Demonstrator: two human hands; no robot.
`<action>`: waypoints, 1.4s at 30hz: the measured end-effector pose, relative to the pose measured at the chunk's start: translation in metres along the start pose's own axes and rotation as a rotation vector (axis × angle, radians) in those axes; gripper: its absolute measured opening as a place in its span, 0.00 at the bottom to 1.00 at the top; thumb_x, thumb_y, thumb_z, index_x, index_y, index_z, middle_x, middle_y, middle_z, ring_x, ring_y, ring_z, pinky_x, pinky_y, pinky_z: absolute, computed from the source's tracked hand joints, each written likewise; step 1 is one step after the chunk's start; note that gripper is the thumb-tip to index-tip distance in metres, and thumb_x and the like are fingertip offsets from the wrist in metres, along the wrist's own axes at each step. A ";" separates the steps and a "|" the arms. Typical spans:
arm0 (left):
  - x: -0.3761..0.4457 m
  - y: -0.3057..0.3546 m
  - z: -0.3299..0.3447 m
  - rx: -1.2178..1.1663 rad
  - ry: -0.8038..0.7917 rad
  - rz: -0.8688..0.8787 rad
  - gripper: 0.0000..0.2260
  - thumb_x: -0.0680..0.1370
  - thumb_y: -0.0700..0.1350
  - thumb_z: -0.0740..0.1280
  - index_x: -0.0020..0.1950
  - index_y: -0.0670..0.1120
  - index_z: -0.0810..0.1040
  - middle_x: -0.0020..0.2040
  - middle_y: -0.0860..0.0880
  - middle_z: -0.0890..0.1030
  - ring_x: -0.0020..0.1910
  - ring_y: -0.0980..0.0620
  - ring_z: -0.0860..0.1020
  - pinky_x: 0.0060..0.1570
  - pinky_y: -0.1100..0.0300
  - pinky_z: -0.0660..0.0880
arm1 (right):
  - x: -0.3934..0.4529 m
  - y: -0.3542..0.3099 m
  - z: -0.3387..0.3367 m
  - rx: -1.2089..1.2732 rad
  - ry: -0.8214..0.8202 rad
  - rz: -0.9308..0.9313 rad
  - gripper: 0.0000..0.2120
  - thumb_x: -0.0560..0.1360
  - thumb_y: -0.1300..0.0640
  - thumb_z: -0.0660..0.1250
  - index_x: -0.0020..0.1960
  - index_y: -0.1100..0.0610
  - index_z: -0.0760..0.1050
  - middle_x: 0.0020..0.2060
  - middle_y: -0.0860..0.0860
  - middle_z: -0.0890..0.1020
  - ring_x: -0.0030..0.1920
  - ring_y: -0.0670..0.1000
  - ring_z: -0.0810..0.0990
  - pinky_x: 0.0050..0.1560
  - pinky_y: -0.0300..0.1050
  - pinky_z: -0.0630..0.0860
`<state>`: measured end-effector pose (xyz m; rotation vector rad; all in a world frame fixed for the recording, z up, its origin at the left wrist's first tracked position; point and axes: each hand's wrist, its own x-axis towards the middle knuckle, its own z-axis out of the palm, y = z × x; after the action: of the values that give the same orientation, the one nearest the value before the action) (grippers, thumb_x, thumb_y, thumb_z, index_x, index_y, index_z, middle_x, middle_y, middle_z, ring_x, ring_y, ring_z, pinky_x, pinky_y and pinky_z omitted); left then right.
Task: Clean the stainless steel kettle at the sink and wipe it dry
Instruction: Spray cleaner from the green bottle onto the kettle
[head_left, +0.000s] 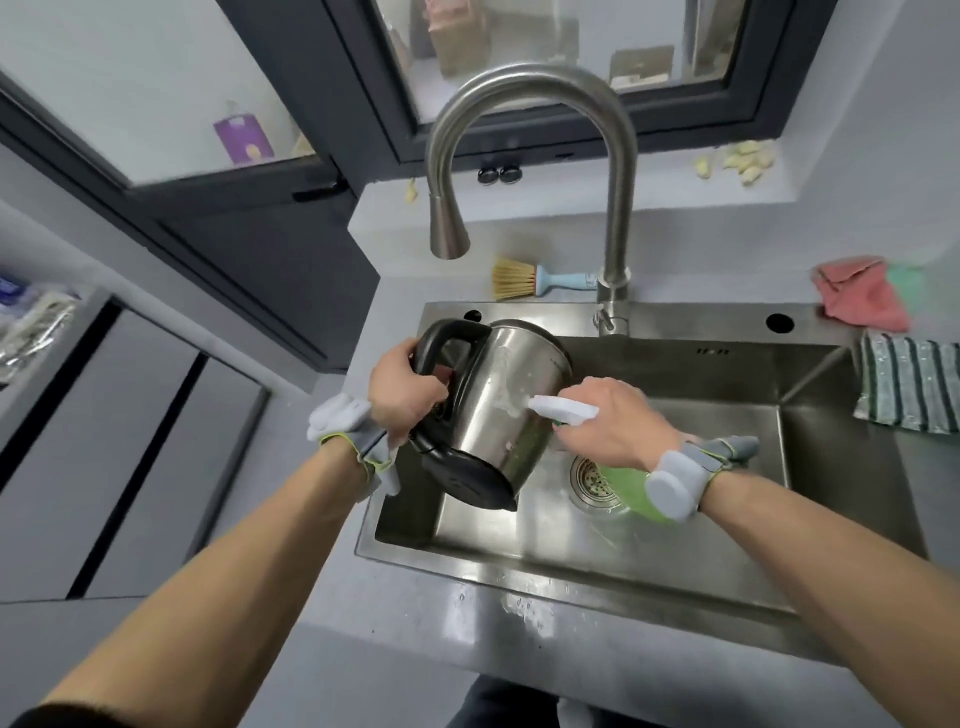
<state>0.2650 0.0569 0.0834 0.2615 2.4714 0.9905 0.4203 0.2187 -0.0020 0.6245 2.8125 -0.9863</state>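
While my left hand (402, 391) grips the kettle (498, 410) by its handle, tilted over the sink (675, 566) left of the drain (592, 480), my right hand (610, 423) aims a spray bottle (563, 408) at its steel side.

Both forearms are bare, and each wrist carries a grey and white padded band with a thin yellow-green edge, 1 on the left hand (402, 387) and 1 on the right hand (613, 421), while dark clothing shows at the bottom.
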 end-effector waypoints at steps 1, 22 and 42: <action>-0.004 0.001 0.002 -0.027 0.008 0.003 0.31 0.58 0.36 0.65 0.62 0.42 0.78 0.53 0.39 0.85 0.52 0.35 0.83 0.55 0.39 0.80 | -0.002 0.002 -0.005 0.003 0.000 0.014 0.07 0.71 0.52 0.64 0.35 0.51 0.71 0.34 0.44 0.75 0.40 0.52 0.74 0.35 0.44 0.62; -0.014 0.000 0.022 -0.238 0.039 0.063 0.30 0.67 0.23 0.62 0.61 0.50 0.77 0.50 0.46 0.87 0.52 0.48 0.86 0.46 0.51 0.82 | -0.012 0.022 -0.028 0.243 0.151 0.069 0.02 0.69 0.53 0.65 0.39 0.51 0.76 0.35 0.47 0.76 0.37 0.48 0.74 0.33 0.43 0.63; -0.006 -0.029 0.030 -0.865 0.015 -0.270 0.19 0.67 0.20 0.51 0.47 0.41 0.67 0.46 0.31 0.82 0.20 0.49 0.70 0.28 0.60 0.66 | -0.012 0.028 -0.029 0.080 0.028 0.041 0.01 0.70 0.55 0.63 0.40 0.50 0.73 0.36 0.46 0.76 0.37 0.49 0.74 0.32 0.44 0.62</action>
<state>0.2848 0.0521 0.0459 -0.3490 1.7938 1.7888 0.4441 0.2523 0.0072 0.7078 2.7843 -1.0954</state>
